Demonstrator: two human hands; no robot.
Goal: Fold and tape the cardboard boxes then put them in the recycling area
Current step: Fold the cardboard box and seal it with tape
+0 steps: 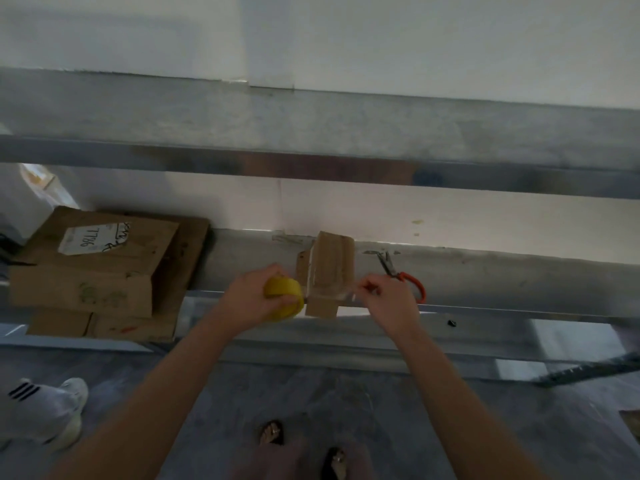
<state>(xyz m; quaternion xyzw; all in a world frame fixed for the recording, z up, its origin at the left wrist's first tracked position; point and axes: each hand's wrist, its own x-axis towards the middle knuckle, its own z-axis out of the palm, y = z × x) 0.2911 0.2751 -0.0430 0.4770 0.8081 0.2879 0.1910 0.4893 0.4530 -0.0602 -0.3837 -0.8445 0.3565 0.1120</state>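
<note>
A small brown cardboard box [330, 268] sits on a grey ledge [485, 275], with its near end over the ledge's front edge. My left hand [252, 296] grips a yellow tape roll [282, 296] just left of the box. A clear strip of tape [332, 295] runs from the roll across the box's near end. My right hand [388, 301] pinches the strip's free end at the box's right side.
Red-handled scissors [405, 277] lie on the ledge right of the box. Several flattened and stacked cardboard boxes [104, 271] sit at the left. Another person's white shoe [69, 410] stands on the floor at lower left. My sandalled feet [304, 448] are below.
</note>
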